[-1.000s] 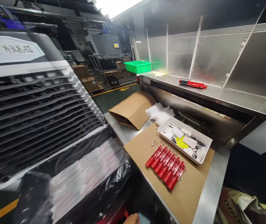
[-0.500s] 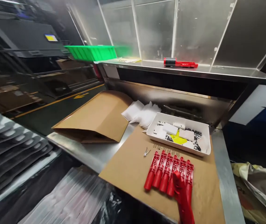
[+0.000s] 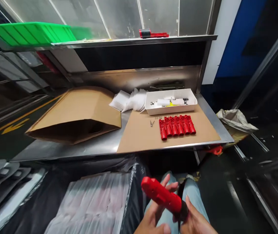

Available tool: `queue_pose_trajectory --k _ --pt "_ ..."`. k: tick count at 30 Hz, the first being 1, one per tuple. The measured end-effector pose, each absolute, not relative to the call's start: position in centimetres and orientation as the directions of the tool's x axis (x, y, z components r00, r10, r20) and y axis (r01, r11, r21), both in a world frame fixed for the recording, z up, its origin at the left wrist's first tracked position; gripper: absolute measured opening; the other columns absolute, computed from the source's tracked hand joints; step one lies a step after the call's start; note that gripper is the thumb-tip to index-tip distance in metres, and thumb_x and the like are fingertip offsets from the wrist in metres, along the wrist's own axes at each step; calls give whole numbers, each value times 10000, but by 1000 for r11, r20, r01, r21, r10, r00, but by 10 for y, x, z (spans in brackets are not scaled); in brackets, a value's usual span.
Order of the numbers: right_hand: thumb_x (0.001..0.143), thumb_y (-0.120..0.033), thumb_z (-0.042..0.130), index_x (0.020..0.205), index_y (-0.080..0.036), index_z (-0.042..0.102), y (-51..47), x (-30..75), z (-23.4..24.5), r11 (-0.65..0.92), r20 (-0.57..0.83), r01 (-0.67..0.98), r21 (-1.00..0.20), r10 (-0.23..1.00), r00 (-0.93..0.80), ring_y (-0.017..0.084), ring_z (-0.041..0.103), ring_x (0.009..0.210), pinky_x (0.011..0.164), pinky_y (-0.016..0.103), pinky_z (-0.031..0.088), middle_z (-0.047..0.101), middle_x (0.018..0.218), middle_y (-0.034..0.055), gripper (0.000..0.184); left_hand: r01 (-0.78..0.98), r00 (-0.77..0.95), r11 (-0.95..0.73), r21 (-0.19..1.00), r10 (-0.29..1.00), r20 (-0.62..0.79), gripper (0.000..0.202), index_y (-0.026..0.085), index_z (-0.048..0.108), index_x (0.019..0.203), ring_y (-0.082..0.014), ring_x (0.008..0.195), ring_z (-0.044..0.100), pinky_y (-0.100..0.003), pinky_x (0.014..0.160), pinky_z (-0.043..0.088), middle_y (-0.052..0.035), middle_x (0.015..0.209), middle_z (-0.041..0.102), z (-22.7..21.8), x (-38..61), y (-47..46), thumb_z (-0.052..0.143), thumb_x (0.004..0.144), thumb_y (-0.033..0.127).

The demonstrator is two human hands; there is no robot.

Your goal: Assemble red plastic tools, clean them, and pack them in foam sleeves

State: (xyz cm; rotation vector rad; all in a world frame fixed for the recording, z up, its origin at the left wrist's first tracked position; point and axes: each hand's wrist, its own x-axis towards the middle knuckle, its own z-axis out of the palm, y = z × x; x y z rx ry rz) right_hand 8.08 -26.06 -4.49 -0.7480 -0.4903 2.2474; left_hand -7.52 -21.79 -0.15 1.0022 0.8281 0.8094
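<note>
Low in the head view, both my hands hold one red plastic handle part (image 3: 162,195) over my lap. My left hand (image 3: 157,211) cups it from below, fingers curled round its body. My right hand (image 3: 195,221) grips its dark lower end. On the steel bench, several matching red parts (image 3: 176,125) lie side by side on a cardboard sheet (image 3: 141,135). Behind them stands a white tray (image 3: 170,109) with small white, yellow and black pieces. A small metal clip (image 3: 152,123) lies left of the red row.
A folded brown paper bag (image 3: 77,113) and a stack of white sheets (image 3: 129,100) lie left on the bench. A shelf above holds a green bin (image 3: 29,32) and a red-and-black part (image 3: 152,33). Plastic-wrapped stacks (image 3: 87,201) sit left of my knees; a crumpled bag (image 3: 235,117) sits right.
The view swung right and down to face the bench squarely. The red part that came up in front of the row now sits low over my lap in both hands.
</note>
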Motion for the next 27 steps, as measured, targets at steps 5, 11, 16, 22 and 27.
queue_pose_trajectory --k 5,11,16,22,27 --pt "699 -959 195 601 -158 605 -319 50 -28 -584 -492 -446 -678 812 -314 52 305 287 344 201 166 471 367 -11 905 -478 385 420 771 890 -246 499 312 679 1190 -262 1000 672 -347 852 533 -58 969 746 10 -86 -259 775 745 519" --pt "870 -557 587 955 -239 731 -345 60 17 -128 -95 123 -984 965 245 217 620 939 736 279 489 652 1049 83 359 -628 258 437 644 898 -358 477 304 638 1204 -251 1144 638 -327 932 505 -80 1160 719 6 -87 -290 746 785 505" --pt "824 -506 652 925 -245 751 -335 50 8 -151 -134 74 -986 971 200 307 471 1282 1072 403 412 470 1295 98 297 -623 225 401 671 914 -337 461 330 670 1153 -256 1170 623 -360 1011 484 -36 1184 700 4 -78 -294 784 743 507" --pt "807 -485 692 1016 -239 777 -318 46 6 -151 -196 -245 -958 965 172 291 486 1265 1039 367 450 503 1235 105 334 -628 212 411 661 908 -363 461 287 688 1086 -253 1070 675 -377 1021 489 -42 1026 741 1 -68 -292 835 694 479" --pt "766 -500 730 955 -246 795 -304 46 -3 -204 -275 -333 -921 945 180 307 459 1289 1002 364 462 562 1231 113 323 -632 147 375 678 917 -370 455 299 688 1079 -209 1064 676 -264 932 517 -14 1041 737 -20 -61 -283 842 688 473"
